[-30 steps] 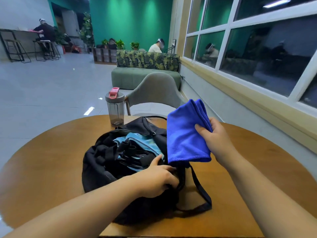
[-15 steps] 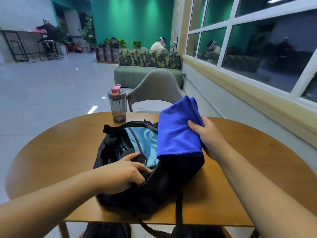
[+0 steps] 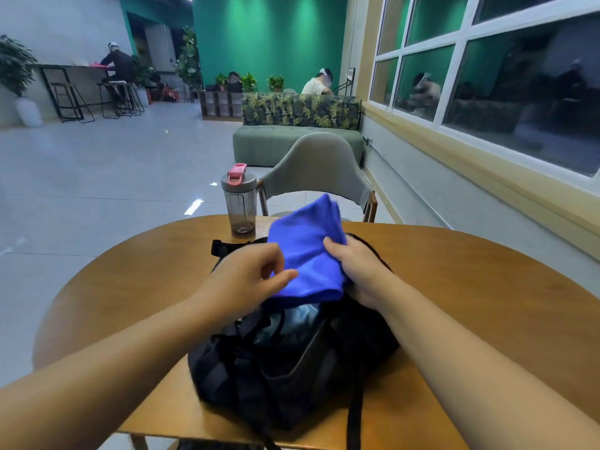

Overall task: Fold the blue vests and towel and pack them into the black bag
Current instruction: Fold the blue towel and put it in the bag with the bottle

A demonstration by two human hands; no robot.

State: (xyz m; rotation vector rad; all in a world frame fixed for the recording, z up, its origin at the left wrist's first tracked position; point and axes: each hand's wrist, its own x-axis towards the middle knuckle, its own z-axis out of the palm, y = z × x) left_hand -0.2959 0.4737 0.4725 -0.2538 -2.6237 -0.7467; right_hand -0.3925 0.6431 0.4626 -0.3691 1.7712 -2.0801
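Observation:
The black bag [image 3: 292, 375] lies open on the round wooden table [image 3: 470, 287]. Light blue vest fabric [image 3: 300, 315] shows inside its opening. A folded bright blue towel [image 3: 306, 251] is held over the far part of the opening. My right hand [image 3: 360, 271] grips the towel's right side, thumb on top. My left hand [image 3: 250, 277] is at the towel's left edge, with its fingers curled and its fingertips touching the cloth's lower left corner. A black strap [image 3: 354, 414] hangs off the table's near edge.
A grey shaker bottle with a pink lid [image 3: 239, 201] stands just beyond the bag. A grey chair [image 3: 319, 170] faces me across the table. Behind it are a green sofa [image 3: 292, 141], open floor to the left and a windowed wall to the right.
My left hand has let go of the bag's rim and risen to the towel. The towel has moved left and down over the bag's opening.

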